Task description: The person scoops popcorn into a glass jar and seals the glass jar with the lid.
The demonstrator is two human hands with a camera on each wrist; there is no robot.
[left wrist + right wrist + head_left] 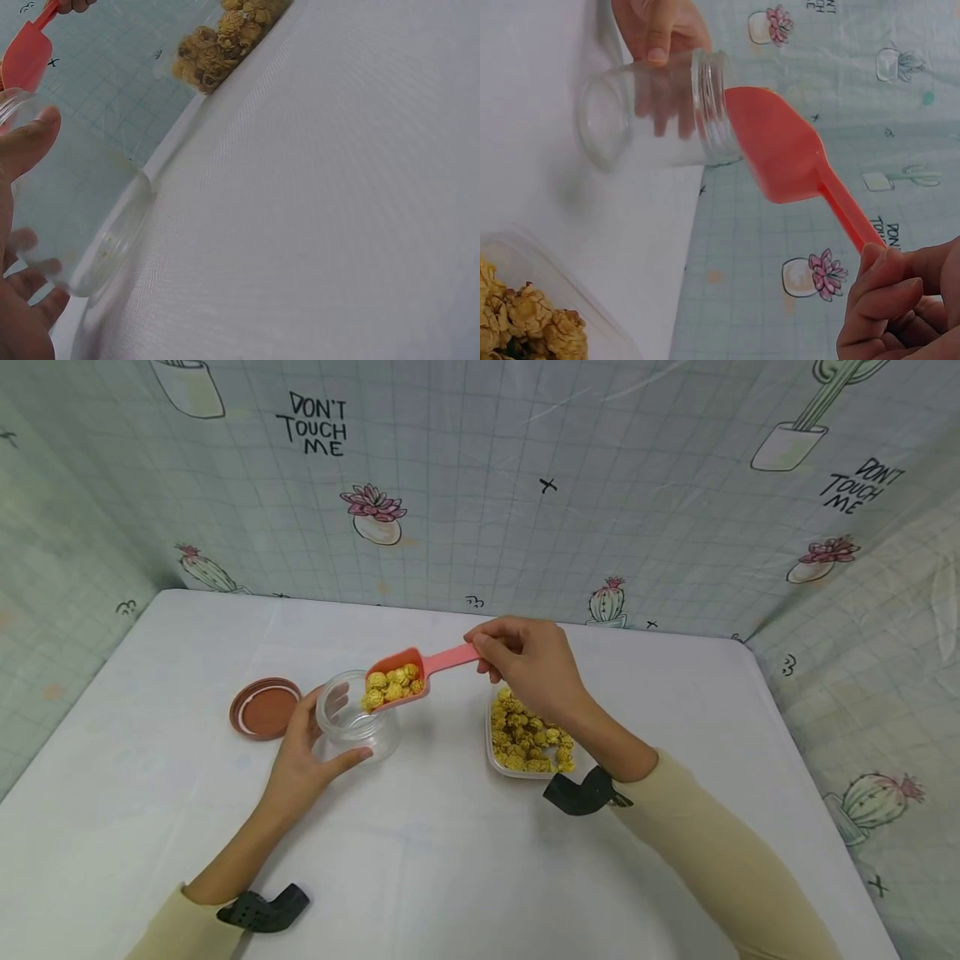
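Observation:
A clear glass jar [352,720] [71,214] [656,112] stands open on the white table [420,852], and my left hand [303,752] grips it round the side. My right hand [528,664] [900,304] pinches the handle of a pink scoop [416,670] [791,154] [26,56] full of yellow popcorn-like pieces [392,685], its bowl over the jar's rim. A clear plastic tub [504,763] [551,281] [221,37] of the same yellow-brown pieces sits under my right wrist.
A brown jar lid [265,708] lies upside down to the left of the jar. Cactus-print sheets [525,493] wall in the table at the back and both sides. Black wrist mounts [581,793] sit on both forearms.

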